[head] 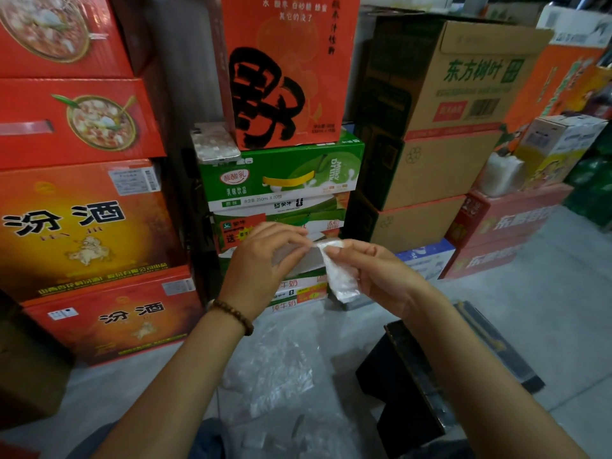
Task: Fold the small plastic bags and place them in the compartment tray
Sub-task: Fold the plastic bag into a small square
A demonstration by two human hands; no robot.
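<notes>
Clear plastic bags (pixel 275 362) lie in a loose, crumpled heap on the grey floor (pixel 546 293), nearest the person and between the two forearms. Just right of the heap stands a black box (pixel 407 392), seen at an angle. Its inside is too dark to tell whether it is divided. A second dark, flat piece (pixel 493 342) lies beyond it to the right.

Above the heap, both hands are raised in the air and meet over a small plastic bag (pixel 341 279). The left hand (pixel 265 260), with a wooden bead bracelet (pixel 233 316) at the wrist, has its fingers curled and pinches the top edge of the bag. The right hand (pixel 374 270) pinches the same top edge from the other side, thumb against fingertips, so both hands are clamped on the bag. The bag hangs down from that pinch as a narrow whitish strip in front of the right palm, clear of the floor and of the box.

Behind the hands, cartons are stacked against the far side. In the middle is a green milk-drink carton (pixel 281 173), with a red carton (pixel 288 77) bearing a big black character on top. Orange and red cartons (pixel 82 226) rise on the left, and brown cardboard boxes (pixel 447 94) on the right.
</notes>
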